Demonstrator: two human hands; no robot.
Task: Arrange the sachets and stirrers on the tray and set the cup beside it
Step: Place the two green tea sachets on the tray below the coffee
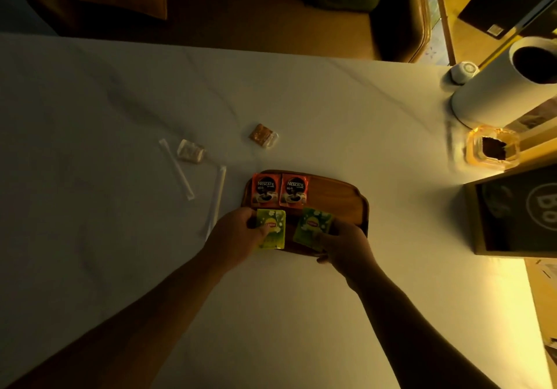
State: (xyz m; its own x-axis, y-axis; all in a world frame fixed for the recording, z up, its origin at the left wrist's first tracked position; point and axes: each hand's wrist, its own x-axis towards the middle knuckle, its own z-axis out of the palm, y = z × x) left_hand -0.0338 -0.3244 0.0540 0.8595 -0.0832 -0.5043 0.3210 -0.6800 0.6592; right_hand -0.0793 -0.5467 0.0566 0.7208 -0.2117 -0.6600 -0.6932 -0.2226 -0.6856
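A brown wooden tray (337, 198) lies on the white table. Two red coffee sachets (265, 190) (294, 190) lie side by side along its far left part. My left hand (238, 235) grips a green tea sachet (272, 232) at the tray's near left. My right hand (343, 244) grips a second green tea sachet (312, 226), slightly tilted, just right of the first. Two wrapped white stirrers (177, 170) (216, 200) lie on the table left of the tray. A clear sugar sachet (190, 151) and a brown sugar sachet (262, 135) lie farther back.
A white cylinder with a dark opening (494, 87) stands at the far right, with a small white round object (462, 72) behind it. An amber glass dish (491, 150) and a dark box (518, 213) sit along the right edge. A chair (241, 12) stands beyond the table.
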